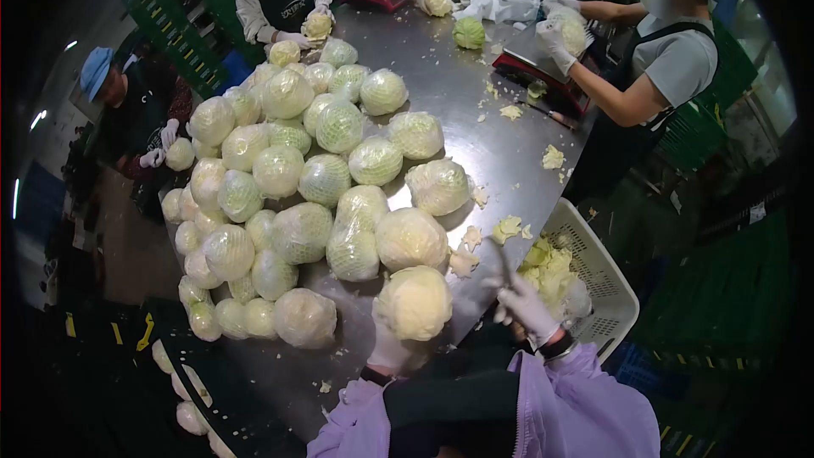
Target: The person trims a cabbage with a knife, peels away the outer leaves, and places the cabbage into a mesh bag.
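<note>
My left hand (392, 346), in a white glove, is under and behind a pale, unwrapped cabbage (415, 303) at the near edge of the metal table; most of its fingers are hidden by the cabbage. To its right, my right hand (527, 309), also gloved, is closed around a knife (502, 261), whose blurred blade points up and away. Another cabbage (411, 239) lies just beyond the held one. Many cabbages in clear film and netting (303, 233) cover the left part of the table. Leaf scraps (465, 261) lie beside the knife.
A white perforated crate (612, 309) with leaves stands at the right table edge. Across the metal table (500, 153), a co-worker (670, 59) handles a cabbage by a red scale (543, 80). Other people stand at the far side and left. A green crate (212, 407) is at lower left.
</note>
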A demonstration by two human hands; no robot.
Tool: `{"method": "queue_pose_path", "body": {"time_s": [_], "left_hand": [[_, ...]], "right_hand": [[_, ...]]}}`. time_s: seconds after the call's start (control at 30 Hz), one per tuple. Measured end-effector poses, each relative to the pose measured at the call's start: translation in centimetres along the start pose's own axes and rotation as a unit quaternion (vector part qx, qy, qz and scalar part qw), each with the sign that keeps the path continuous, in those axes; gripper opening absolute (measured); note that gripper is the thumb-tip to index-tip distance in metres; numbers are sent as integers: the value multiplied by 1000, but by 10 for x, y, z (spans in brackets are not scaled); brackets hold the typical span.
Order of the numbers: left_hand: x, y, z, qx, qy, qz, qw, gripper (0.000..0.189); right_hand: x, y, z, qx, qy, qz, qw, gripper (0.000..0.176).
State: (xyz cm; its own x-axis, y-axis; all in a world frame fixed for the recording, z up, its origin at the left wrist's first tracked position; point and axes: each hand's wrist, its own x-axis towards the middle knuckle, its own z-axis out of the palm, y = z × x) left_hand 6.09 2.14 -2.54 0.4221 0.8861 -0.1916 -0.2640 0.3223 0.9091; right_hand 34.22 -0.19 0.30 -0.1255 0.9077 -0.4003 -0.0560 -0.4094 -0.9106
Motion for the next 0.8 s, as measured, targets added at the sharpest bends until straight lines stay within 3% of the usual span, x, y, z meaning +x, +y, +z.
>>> {"method": "queue_pose_path", "body": {"time_s": [0.03, 0.1, 0.13, 0.17, 0.2, 0.23, 0.27, 0.3, 0.33, 0.37, 0.4, 0.43, 0.6, 0.63, 0.73, 0.8], "left_hand": [[4, 6, 8, -2, -5, 7, 1000, 73], [9, 18, 24, -180, -24, -48, 982, 81], [10, 33, 28, -111, -54, -54, 991, 89], [10, 41, 26, -115, -53, -48, 991, 89], [10, 48, 22, -120, -82, -64, 987, 76], [9, 55, 18, -125, -110, -79, 983, 64], [9, 62, 16, -88, -69, -33, 993, 57], [10, 60, 7, -90, -68, -31, 993, 57], [14, 55, -6, -26, 28, -50, 998, 56], [16, 51, -13, 37, 126, -70, 989, 55], [15, 52, -14, 17, 186, -45, 981, 39], [15, 49, -18, 13, 191, -45, 981, 39], [16, 18, -32, 59, 231, -29, 971, 42], [17, 12, -33, 56, 232, -19, 971, 44], [20, 4, -36, 48, 227, -39, 972, 52], [25, -7, -36, 45, 221, -52, 973, 54]], "right_hand": [[1, 7, 13, 114, -94, 10, 989, 58], [18, 37, 33, 262, -191, -11, 946, 67], [18, 21, 43, 254, -194, -13, 947, 67], [12, 5, 52, 399, -48, 71, 913, 66], [9, -6, 57, 526, 101, 150, 831, 66], [16, 4, 50, 523, 99, 150, 833, 66], [25, 26, 37, 301, 106, -20, 947, 67], [32, 40, 21, 53, 102, -190, 975, 69], [49, 28, -2, 219, 67, -97, 969, 70], [52, 4, -13, 401, 25, -91, 911, 41], [79, 30, -43, 432, 33, -55, 900, 51], [98, 23, -52, 413, 89, -55, 905, 73], [151, -17, -77, 315, 152, -80, 934, 67], [157, -17, -83, 349, 179, 8, 920, 67], [169, -22, -77, 290, 129, -20, 948, 63], [169, -25, -40, 211, 194, -137, 948, 46]]}}
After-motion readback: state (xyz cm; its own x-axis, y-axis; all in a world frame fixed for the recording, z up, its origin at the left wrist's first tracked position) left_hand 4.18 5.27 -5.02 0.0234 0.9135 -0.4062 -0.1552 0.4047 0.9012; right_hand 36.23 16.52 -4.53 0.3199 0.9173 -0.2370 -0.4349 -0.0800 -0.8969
